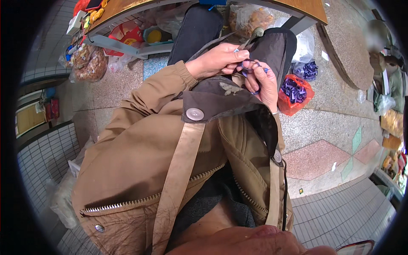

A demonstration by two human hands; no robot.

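Above my lap, my left hand (220, 60) and my right hand (264, 84) are close together, fingers pinched on a small purple-blue strip (245, 67). Parts of the strip show between the fingertips and under the right fingers; the rest is hidden. Just beyond the left fingertips a greyish metal piece (256, 32) sticks out over my legs; its kind and whether it is held cannot be made out. A dark apron (229, 95) with buttoned straps lies under my hands. By my right knee stands a red plastic bag (291, 107) full of similar purple strips.
A clear bag of purple strips (307, 70) lies beyond the red one. Ahead is a wooden table (140, 12) on a grey metal frame, with several bags beneath it. A filled brown bag (88, 63) stands at the left. Further right lies a large flat board (346, 55).
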